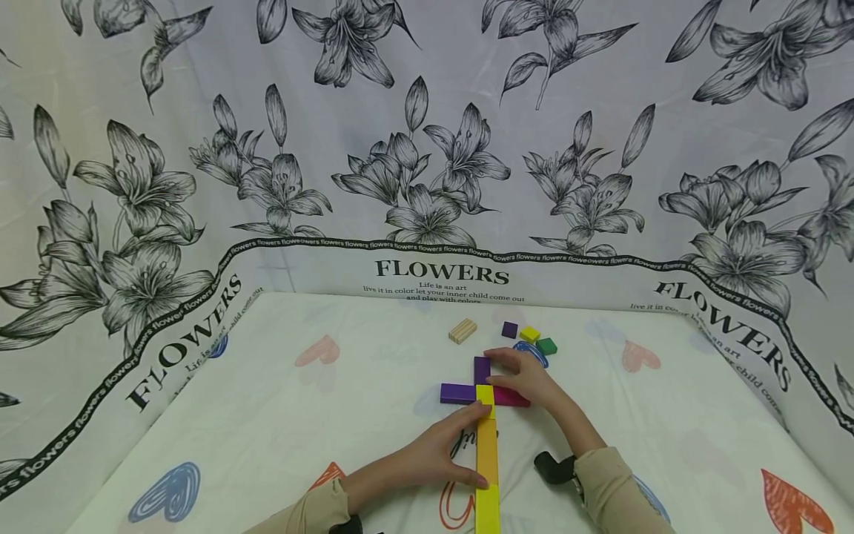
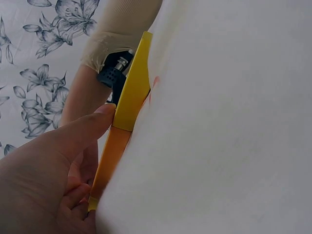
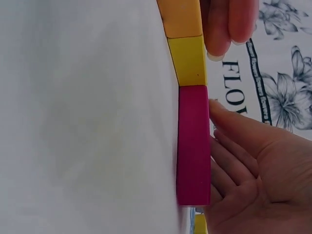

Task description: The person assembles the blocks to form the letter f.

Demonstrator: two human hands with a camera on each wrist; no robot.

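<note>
Wooden blocks lie in a cross on the cloth: a yellow block [image 1: 487,512], an orange block [image 1: 487,451] and a smaller yellow block [image 1: 485,394] form the stem. A purple block [image 1: 457,394] makes the left arm, a magenta block [image 3: 193,146] the right arm. Another purple block [image 1: 482,368] extends the stem at the far end. My right hand [image 1: 527,377] pinches this far block, index finger at its far end and thumb near its lower right side. My left hand [image 1: 434,452] touches the stem's left side, thumb at the yellow-orange joint, index finger on the smaller yellow block.
Beyond the cross lie a bundle of plain wooden sticks [image 1: 462,331], a small dark purple cube [image 1: 510,329], a yellow cube [image 1: 530,334] and a green cube [image 1: 546,346]. A flower-printed curtain [image 1: 427,185] rises behind the heart-printed cloth [image 1: 267,415].
</note>
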